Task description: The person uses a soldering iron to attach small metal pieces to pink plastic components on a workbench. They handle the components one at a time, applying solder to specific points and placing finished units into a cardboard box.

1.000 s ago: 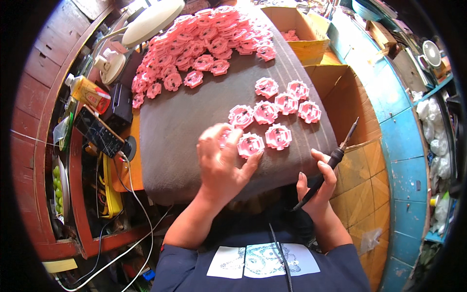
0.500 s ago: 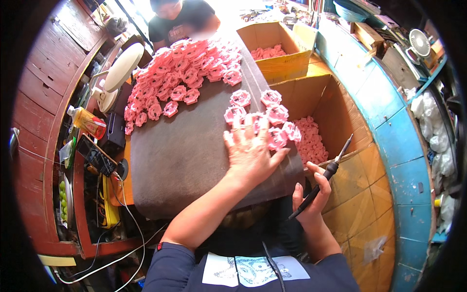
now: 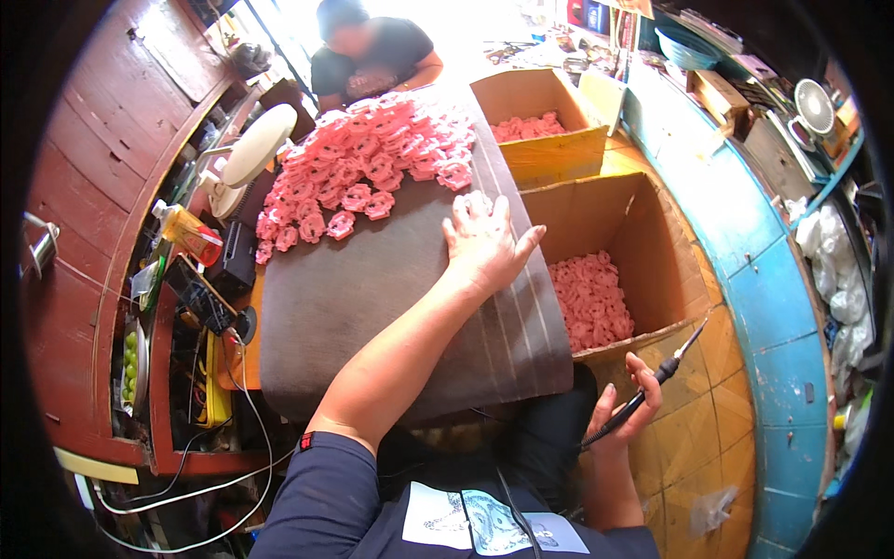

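left hand (image 3: 488, 248) has moved forward, spread near pink, notched, dark-centred pieces (image 3: 356, 197); right hand (image 3: 622, 430) grips soldering iron (image 3: 667, 370).

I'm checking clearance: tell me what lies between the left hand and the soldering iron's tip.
The pale-striped edge of the dark mat, then the open cardboard box holding pink parts, as the head view shows.

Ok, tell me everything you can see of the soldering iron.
The soldering iron is slim: a black handle, apparently plastic, with a wider collar, then a metallic-looking shaft narrowing to a point. Held in the right hand, it slants forward and right, off the near right corner of the dark tabletop.
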{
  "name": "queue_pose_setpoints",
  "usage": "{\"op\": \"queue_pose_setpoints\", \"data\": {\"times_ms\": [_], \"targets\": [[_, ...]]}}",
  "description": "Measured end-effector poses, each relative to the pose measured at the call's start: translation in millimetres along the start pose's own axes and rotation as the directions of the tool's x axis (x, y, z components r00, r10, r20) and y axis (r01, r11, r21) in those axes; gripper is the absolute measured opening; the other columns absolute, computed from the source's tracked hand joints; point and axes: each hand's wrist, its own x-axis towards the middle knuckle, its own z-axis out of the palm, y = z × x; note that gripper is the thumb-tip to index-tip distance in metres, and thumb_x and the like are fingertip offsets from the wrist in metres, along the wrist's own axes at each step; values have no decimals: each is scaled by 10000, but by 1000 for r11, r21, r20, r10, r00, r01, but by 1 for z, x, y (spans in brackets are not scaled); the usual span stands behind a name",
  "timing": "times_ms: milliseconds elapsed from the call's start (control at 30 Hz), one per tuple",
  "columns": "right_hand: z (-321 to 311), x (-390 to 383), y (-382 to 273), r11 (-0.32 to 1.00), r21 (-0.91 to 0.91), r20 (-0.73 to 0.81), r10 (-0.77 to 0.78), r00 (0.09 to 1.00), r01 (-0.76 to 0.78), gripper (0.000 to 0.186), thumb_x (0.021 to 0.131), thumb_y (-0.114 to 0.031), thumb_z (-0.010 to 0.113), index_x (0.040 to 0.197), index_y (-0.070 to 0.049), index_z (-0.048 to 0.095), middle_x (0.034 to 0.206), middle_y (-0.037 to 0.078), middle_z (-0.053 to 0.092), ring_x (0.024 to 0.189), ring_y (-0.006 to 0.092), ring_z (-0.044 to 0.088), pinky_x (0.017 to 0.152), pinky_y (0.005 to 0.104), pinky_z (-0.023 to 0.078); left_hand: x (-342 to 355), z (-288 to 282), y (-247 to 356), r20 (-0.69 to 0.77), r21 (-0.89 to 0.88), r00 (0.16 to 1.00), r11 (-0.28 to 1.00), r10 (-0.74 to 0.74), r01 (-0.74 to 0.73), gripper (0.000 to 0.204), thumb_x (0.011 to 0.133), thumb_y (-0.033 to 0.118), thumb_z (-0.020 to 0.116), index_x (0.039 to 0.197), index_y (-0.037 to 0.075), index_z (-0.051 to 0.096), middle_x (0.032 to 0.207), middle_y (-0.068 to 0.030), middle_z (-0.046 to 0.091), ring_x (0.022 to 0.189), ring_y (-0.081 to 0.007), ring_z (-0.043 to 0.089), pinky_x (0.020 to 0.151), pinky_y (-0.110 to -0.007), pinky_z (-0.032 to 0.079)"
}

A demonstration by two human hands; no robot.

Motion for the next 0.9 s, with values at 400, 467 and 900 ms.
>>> {"op": "queue_pose_setpoints", "data": {"times_ms": [400, 467, 900], "targets": [[29, 21, -9, 985, 119, 9, -129, 992, 127, 525, 950, 0, 579, 1441, -24, 392, 1375, 243, 606, 1265, 332, 589, 1121, 462, 414, 8, 6, 16, -318, -255, 768, 731, 555, -633, 482, 864, 250, 805, 1251, 6, 651, 1343, -225, 606, 1296, -431, 570, 1104, -533, 461], [31, 19, -13, 986, 143, 59, -98, 993, 89, 524, 947, -2, 581, 1437, -19, 397, 1378, 247, 605, 1268, 337, 590, 1133, 467, 409, 32, 2, -20, -263, -134, 830, 834, 491, -535, 436, 890, 297, 788, 1206, 17, 680, 1296, -207, 640, 1282, -414, 580, 1100, -529, 457], [83, 44, -49, 977, 106, 260, -205, 944, 183, 516, 863, -96, 730, 1301, -61, 458, 1262, 257, 656, 964, 385, 606, 846, 526, 444, 213, -61, -117, -64, 261, 986, 956, 157, -135, 652, 968, 600, 622, 1364, 87, 696, 1377, -205, 647, 1281, -399, 621, 1044, -638, 458]]}}
